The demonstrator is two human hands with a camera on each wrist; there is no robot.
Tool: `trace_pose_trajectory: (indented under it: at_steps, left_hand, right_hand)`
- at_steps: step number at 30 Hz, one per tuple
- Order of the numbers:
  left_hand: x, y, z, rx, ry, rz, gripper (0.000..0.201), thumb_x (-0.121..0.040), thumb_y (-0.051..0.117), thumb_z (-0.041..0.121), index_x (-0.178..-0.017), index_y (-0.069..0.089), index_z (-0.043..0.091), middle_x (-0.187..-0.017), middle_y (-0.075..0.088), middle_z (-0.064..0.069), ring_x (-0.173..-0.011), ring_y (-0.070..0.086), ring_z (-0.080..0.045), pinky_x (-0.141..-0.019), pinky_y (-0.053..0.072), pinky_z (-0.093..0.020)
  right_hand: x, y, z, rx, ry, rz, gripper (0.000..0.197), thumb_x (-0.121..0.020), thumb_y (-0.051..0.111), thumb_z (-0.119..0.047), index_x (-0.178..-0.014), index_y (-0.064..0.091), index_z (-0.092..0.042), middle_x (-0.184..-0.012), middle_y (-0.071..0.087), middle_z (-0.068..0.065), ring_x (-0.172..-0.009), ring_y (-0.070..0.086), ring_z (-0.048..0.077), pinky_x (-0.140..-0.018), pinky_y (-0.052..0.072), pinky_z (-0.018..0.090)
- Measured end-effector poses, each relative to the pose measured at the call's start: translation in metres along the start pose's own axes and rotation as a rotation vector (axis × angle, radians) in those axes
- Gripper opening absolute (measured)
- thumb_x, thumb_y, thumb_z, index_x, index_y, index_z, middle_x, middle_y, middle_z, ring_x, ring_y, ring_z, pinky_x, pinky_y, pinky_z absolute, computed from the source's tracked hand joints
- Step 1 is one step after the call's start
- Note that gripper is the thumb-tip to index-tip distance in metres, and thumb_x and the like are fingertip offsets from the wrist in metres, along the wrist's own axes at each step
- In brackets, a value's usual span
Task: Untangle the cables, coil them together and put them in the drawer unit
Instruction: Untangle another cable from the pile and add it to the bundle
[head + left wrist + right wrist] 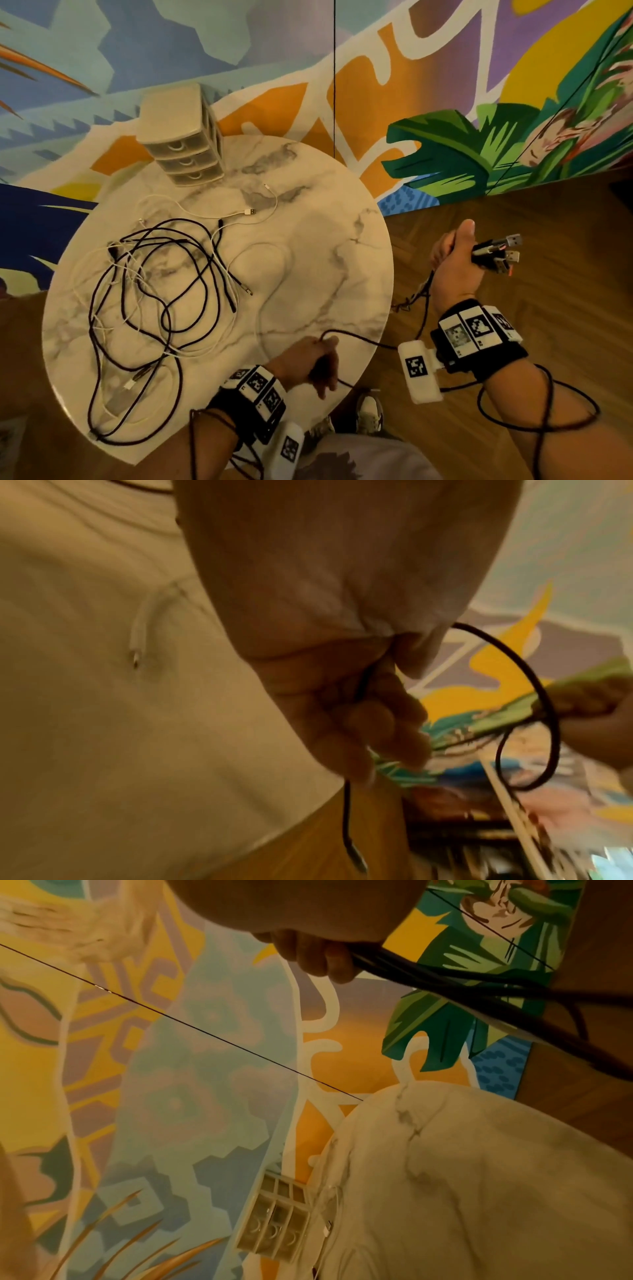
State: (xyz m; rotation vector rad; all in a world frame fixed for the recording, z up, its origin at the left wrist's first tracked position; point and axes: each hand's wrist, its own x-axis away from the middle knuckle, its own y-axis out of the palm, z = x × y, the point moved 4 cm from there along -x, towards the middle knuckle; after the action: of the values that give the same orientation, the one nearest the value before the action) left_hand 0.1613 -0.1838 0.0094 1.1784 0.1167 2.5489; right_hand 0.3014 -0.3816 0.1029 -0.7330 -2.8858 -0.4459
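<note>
A tangle of black and white cables (154,294) lies on the left half of the round marble table (325,240). My left hand (318,359) hovers over the table's near edge and grips one black cable (534,685), whose plug end (459,857) hangs below the fingers. My right hand (455,263) is held off the table's right side above the floor, fist closed round a bundle of black cables (479,988) with their USB plugs (503,253) sticking out. A beige three-drawer unit (185,137) stands at the table's far edge, drawers closed.
A loose white cable (250,212) with a USB plug lies near the drawer unit. Wooden floor (531,240) spreads to the right of the table, and a painted mural wall (411,68) rises behind it. My shoes (368,411) show below the table edge.
</note>
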Motion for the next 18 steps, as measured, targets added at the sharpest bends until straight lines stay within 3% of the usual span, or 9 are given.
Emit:
trace_pose_trajectory:
  at_steps: [3,5,7,8,10,12,14,16,18]
  left_hand:
    - [-0.011,0.032,-0.025,-0.139,-0.105,-0.198,0.037,-0.099,0.043,0.036,-0.086,0.064,0.009,-0.077,0.070,-0.003,-0.055,0.062,-0.014,-0.056,0.051,-0.025]
    - [-0.021,0.055,-0.027,-0.575,-0.093,-0.278,0.025,-0.093,0.055,0.031,-0.110,0.059,0.012,-0.102,0.065,-0.004,-0.073,0.063,-0.017,-0.069,0.052,-0.031]
    - [-0.029,0.054,-0.024,-1.056,0.001,-0.279,0.046,-0.087,0.062,0.017,-0.130,0.049,0.012,-0.128,0.052,-0.010,-0.108,0.054,-0.025,-0.093,0.045,-0.036]
    - [-0.032,0.055,-0.018,-1.185,0.044,-0.275,0.054,-0.084,0.061,0.012,-0.135,0.044,0.014,-0.135,0.045,-0.009,-0.119,0.047,-0.026,-0.100,0.040,-0.035]
    - [-0.037,0.064,0.004,-1.193,0.161,-0.207,0.059,-0.083,0.058,0.010,-0.138,0.040,0.020,-0.137,0.039,-0.003,-0.122,0.044,-0.023,-0.096,0.038,-0.028]
    - [-0.040,0.069,0.040,-1.075,0.330,-0.037,0.054,-0.085,0.059,0.018,-0.136,0.041,0.022,-0.128,0.043,0.001,-0.106,0.050,-0.013,-0.084,0.039,-0.022]
    - [-0.042,0.080,0.083,-0.897,0.566,0.072,0.052,-0.082,0.063,0.032,-0.130,0.046,0.023,-0.112,0.046,0.007,-0.088,0.049,-0.003,-0.075,0.040,-0.022]
    - [-0.039,0.099,0.121,-0.714,0.722,-0.011,0.058,-0.079,0.067,0.033,-0.132,0.046,0.020,-0.115,0.049,0.010,-0.099,0.052,-0.001,-0.082,0.044,-0.023]
    - [-0.035,0.121,0.149,-0.686,0.684,-0.090,0.057,-0.082,0.068,0.023,-0.133,0.046,0.013,-0.126,0.055,-0.003,-0.114,0.055,-0.015,-0.096,0.046,-0.031]
  right_hand:
    - [-0.001,-0.010,-0.010,0.029,-0.011,0.018,0.050,-0.100,0.041,-0.036,-0.055,0.030,-0.018,-0.045,0.030,-0.008,-0.043,0.025,0.010,-0.043,0.024,0.021]
    - [-0.004,-0.028,-0.021,0.058,-0.024,0.042,0.050,-0.100,0.041,-0.037,-0.055,0.031,-0.018,-0.049,0.030,-0.006,-0.043,0.026,0.010,-0.043,0.024,0.021]
    - [0.001,-0.029,-0.021,0.088,0.001,-0.027,0.051,-0.100,0.040,-0.038,-0.053,0.032,-0.019,-0.048,0.030,-0.006,-0.043,0.026,0.011,-0.044,0.024,0.023]
    - [0.002,-0.032,-0.020,0.131,0.002,-0.054,0.053,-0.100,0.039,-0.039,-0.052,0.032,-0.019,-0.047,0.030,-0.006,-0.044,0.027,0.012,-0.045,0.023,0.025]
    - [0.005,-0.046,-0.023,0.213,-0.013,-0.107,0.056,-0.101,0.037,-0.040,-0.048,0.033,-0.019,-0.045,0.031,-0.006,-0.043,0.028,0.014,-0.047,0.024,0.028]
    - [0.009,-0.055,-0.025,0.263,-0.013,-0.200,0.058,-0.102,0.034,-0.036,-0.048,0.036,-0.015,-0.046,0.037,0.000,-0.044,0.035,0.015,-0.050,0.032,0.030]
    - [0.014,-0.054,-0.029,0.307,-0.018,-0.326,0.057,-0.103,0.030,-0.029,-0.051,0.042,-0.006,-0.058,0.053,0.013,-0.054,0.052,0.014,-0.062,0.045,0.021]
    - [0.016,-0.050,-0.033,0.302,-0.025,-0.438,0.052,-0.103,0.029,-0.021,-0.062,0.053,0.001,-0.083,0.063,0.023,-0.072,0.062,0.009,-0.069,0.046,0.011]
    - [0.014,-0.047,-0.040,0.344,-0.058,-0.496,0.050,-0.104,0.028,-0.018,-0.074,0.060,0.007,-0.097,0.066,0.019,-0.081,0.063,0.012,-0.070,0.048,0.015]
